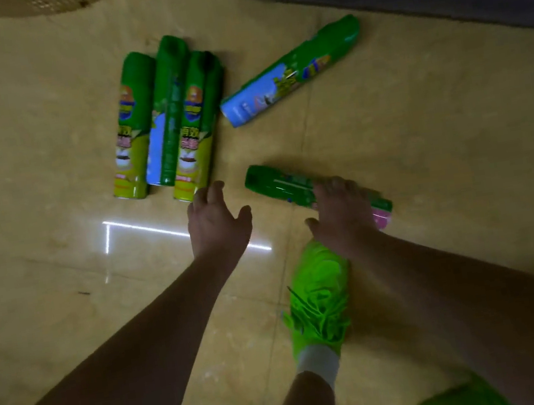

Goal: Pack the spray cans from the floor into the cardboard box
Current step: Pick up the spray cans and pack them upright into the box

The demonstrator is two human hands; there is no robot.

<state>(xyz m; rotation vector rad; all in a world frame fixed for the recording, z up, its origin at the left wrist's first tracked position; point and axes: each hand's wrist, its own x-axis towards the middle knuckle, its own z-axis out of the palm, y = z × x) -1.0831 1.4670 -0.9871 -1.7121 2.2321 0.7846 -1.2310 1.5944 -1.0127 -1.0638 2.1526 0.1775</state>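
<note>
Spray cans lie on the tiled floor [422,146]; we see a nearest can [277,185] under our right hand [342,212], its long axis running from upper left to lower right across the palm, fingers draped over it, though we cannot tell if they have closed around it; our left hand [215,223] hovers open, fingertips just short of the bundle of cans [165,120] lying side by side; a lone can [292,71] lies further off, slanted; the cardboard box is out of view
</note>
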